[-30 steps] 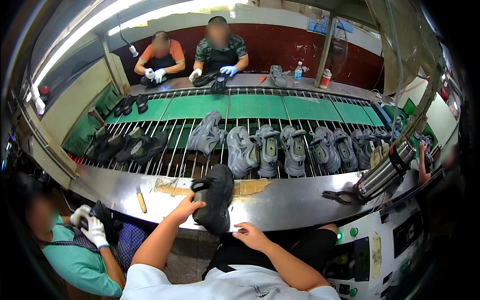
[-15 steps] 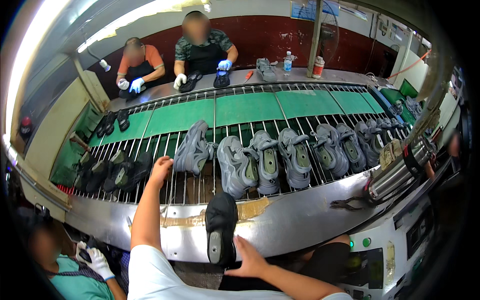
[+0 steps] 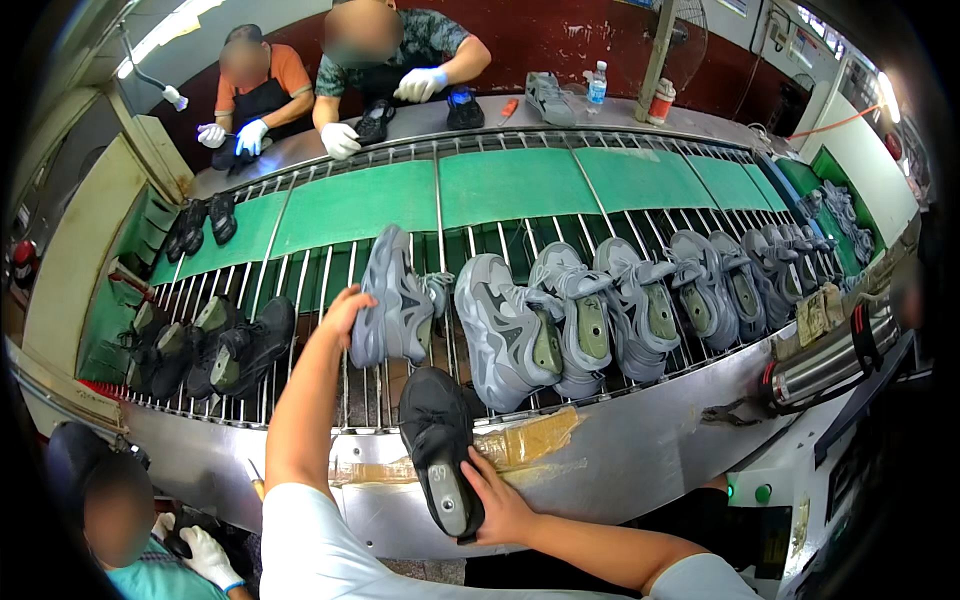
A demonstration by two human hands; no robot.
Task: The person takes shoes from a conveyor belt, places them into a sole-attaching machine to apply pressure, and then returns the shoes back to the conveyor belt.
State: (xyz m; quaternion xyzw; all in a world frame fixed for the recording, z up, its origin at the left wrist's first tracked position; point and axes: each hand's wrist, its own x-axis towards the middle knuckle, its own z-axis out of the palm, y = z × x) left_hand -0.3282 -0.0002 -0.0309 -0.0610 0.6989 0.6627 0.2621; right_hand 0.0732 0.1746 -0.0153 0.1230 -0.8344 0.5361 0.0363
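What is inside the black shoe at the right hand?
Inside the black shoe sits a grey last; its top, with a round hole, shows at the opening. The rest of it, toward toe and sole, is covered and cannot be seen.

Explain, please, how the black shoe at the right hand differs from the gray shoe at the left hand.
The black shoe is dark; the gray shoe is lighter, with a chunky sole. The black shoe's opening faces up; the gray shoe is tipped sideways, its sole facing left. Both point their toes away from the viewer.
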